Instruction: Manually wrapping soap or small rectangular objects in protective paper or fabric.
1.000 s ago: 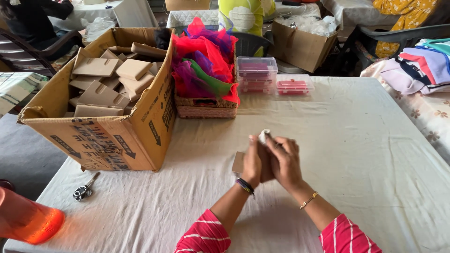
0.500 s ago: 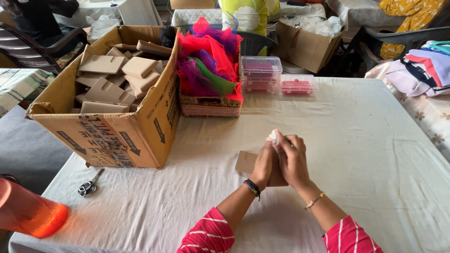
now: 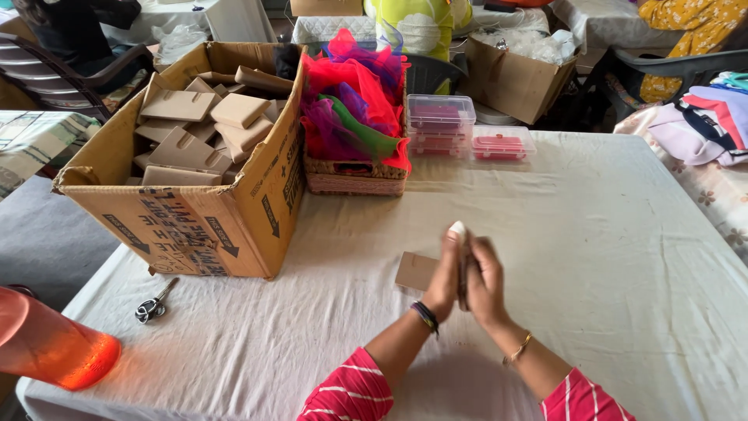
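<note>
Both hands were pressed palm to palm, left hand (image 3: 444, 274) against right hand (image 3: 485, 279), squeezing a small white thing (image 3: 457, 229) (couldn't tell what) poking out on top. A flat cardboard piece (image 3: 414, 271) lay on the white table (image 3: 592, 234) just behind them. Further left sat a big cardboard box (image 3: 204, 226) of similar pieces, scissors (image 3: 153, 304) near it.

Carton: a large cardboard box (image 3: 204, 204) is filled with folded brown card pieces.
Basket: a wicker basket (image 3: 354, 176) is heaped with coloured net fabric.
Scissors: scissors (image 3: 154, 302) are laid near an orange bottle (image 3: 48, 351).
</note>
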